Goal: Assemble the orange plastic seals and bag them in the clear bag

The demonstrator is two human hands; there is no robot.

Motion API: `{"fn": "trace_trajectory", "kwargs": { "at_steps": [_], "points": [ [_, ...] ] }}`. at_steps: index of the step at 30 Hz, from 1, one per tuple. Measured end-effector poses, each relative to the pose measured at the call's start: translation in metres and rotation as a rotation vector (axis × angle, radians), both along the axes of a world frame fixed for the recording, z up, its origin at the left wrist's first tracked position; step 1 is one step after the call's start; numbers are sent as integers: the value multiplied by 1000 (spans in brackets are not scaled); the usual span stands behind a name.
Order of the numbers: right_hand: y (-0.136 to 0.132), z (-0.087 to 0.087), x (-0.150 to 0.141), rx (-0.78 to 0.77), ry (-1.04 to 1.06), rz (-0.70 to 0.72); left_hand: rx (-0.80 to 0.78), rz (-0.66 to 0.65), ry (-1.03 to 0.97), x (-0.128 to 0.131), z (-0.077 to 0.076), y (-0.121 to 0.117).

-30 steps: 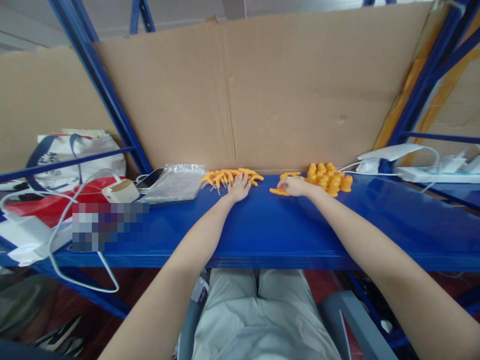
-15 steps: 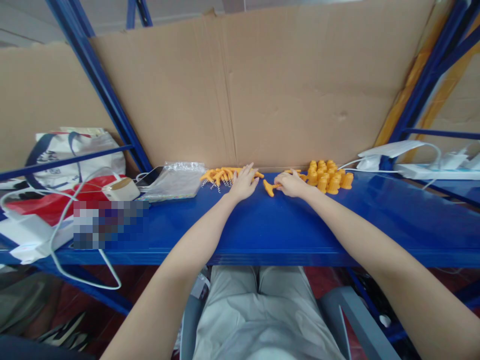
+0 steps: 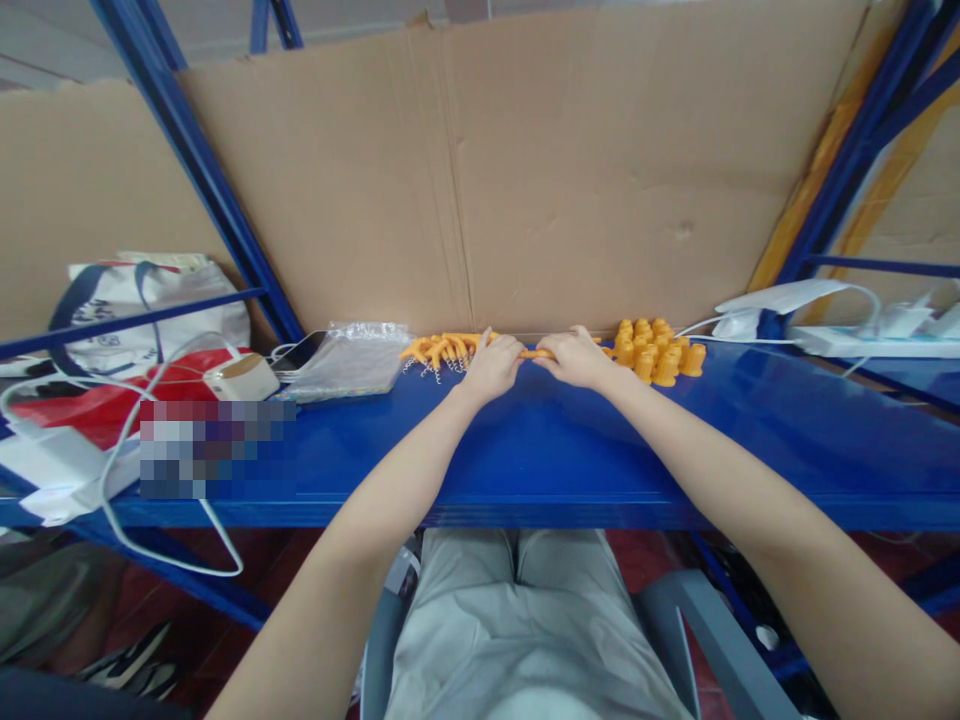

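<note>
I record the orange piece point(image 3: 534, 353) in the gap between the two hands, just above the tabletop point(image 3: 555, 460) near its far edge. Its visible length runs sideways, roughly parallel to the cardboard point(image 3: 585, 180) behind. From my left hand point(image 3: 495, 364) it lies to the right; from my right hand point(image 3: 577, 357) it lies to the left. Neither hand is clearly nearer: the piece meets both. The fingers of each hand are drawn in narrow around its ends. The fingertips are hidden and the piece is small in view, so I cannot tell which part each hand grips.

Condition: bright orange, slim, smooth as far as visible. Just beside the left hand lies a heap of orange corkscrews point(image 3: 439, 350) with metal spirals facing my side. Right of the right hand, orange caps point(image 3: 658, 352) stand clustered.
</note>
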State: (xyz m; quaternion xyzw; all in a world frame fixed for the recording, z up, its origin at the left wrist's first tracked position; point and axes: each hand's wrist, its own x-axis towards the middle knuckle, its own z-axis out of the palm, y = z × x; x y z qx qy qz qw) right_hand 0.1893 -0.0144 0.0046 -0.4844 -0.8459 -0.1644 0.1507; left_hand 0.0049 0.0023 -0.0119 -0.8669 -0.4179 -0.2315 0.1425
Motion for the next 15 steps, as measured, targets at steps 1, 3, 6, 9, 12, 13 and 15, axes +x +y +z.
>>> {"fn": "trace_trajectory", "kwargs": {
  "at_steps": [1,3,6,9,12,13,15],
  "points": [
    [1,0,1,-5,9,-9,4,4,-7,-1,1,-1],
    [2,1,3,-8,9,-21,-2,7,-27,-1,2,-2],
    [2,3,3,25,-15,-36,-26,1,-95,0,2,-2],
    [0,6,1,80,-44,-42,-67,-29,-231,2,2,2],
    [-2,7,0,128,-74,-36,-166,-72,-447,3,4,7],
    [-2,8,0,141,-81,-32,-215,-83,-532,4,5,7],
    [-3,9,0,165,-86,-19,-333,-101,-709,5,8,6]
  ]
}}
